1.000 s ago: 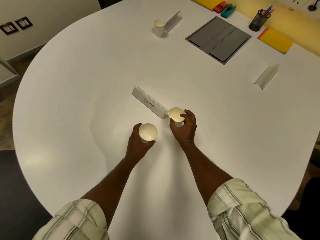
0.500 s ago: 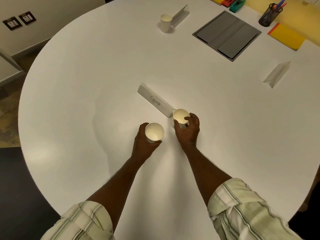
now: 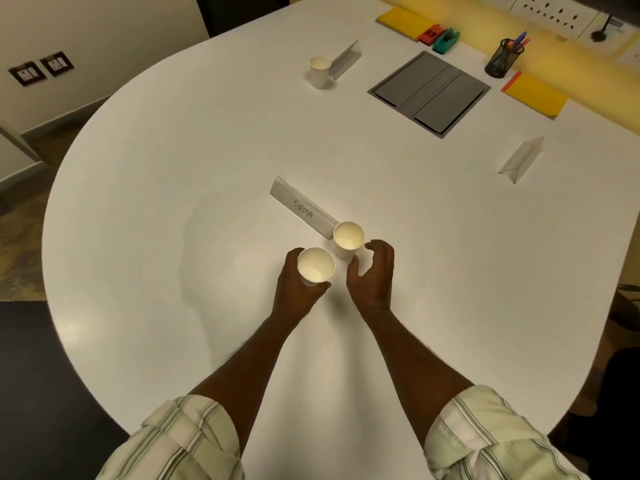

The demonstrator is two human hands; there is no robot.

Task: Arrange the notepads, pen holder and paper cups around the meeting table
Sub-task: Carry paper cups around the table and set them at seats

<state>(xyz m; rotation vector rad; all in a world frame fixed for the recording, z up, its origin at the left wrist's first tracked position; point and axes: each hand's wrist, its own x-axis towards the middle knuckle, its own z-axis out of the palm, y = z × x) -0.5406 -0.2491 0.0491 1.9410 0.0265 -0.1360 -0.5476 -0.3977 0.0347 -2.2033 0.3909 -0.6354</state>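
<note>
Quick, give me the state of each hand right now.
Left hand: grips a paper cup.
Right hand: open, fingers loosely curved beside the second cup, holding nothing.

on the table (image 3: 173, 202), the sigma name card (image 3: 303, 212) lies near the middle, running from far left to near right. a paper cup (image 3: 348, 238) stands at the card's near right end, touching or just beside it. the right hand (image 3: 372, 275) is just near and right of that cup, apart from it. left of that hand, the left hand (image 3: 298, 289) holds a second cup (image 3: 316, 265), near and left of the first. far off, a third cup (image 3: 319, 71) stands left of a far name card (image 3: 346, 58). right of these lies a floor-box lid (image 3: 429, 93) set in the table, then the pen holder (image 3: 504, 58) and a notepad (image 3: 535, 97) near it. another name card (image 3: 521, 159) stands at the right.
</note>
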